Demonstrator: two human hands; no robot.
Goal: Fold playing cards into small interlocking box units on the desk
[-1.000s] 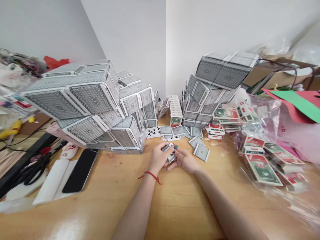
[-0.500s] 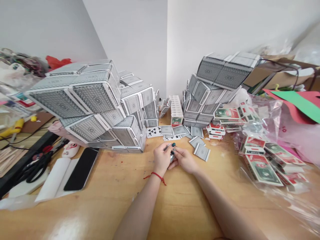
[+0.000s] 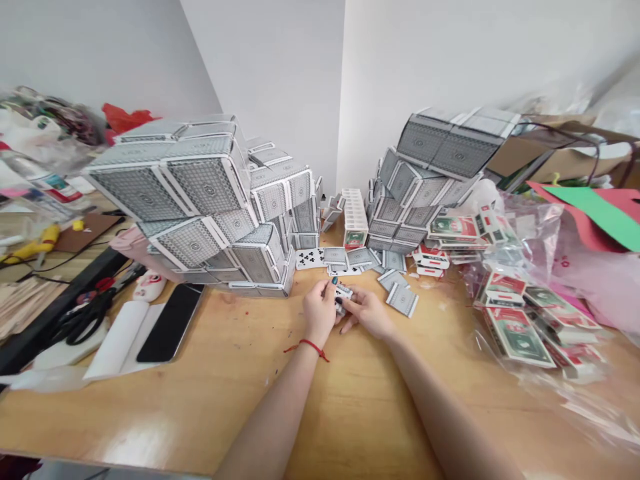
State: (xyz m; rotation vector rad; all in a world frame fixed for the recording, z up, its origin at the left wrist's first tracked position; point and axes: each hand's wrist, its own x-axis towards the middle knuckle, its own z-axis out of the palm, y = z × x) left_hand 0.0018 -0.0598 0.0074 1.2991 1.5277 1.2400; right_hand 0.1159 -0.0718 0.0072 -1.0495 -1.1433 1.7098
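Near the middle of the wooden table, my left hand and my right hand are closed together on a small playing card that shows a white face with black print. Thumbs and fingers cover much of it, so its full shape is hidden. A red string bracelet circles my left wrist. Just beyond my hands lie loose playing cards, some face down with grey patterned backs, some face up with black clubs. Two folded grey-backed cards rest to the right of my right hand.
Stacked blocks built of grey-backed cards rise at left and right. A row of card boxes stands between them. Green-and-red boxes and plastic wrap lie at right. A phone and black scissors are at left.
The card's white face now shows between my hands, which have moved slightly apart at the fingertips. The view has shifted a little; the surrounding stacks look unchanged.
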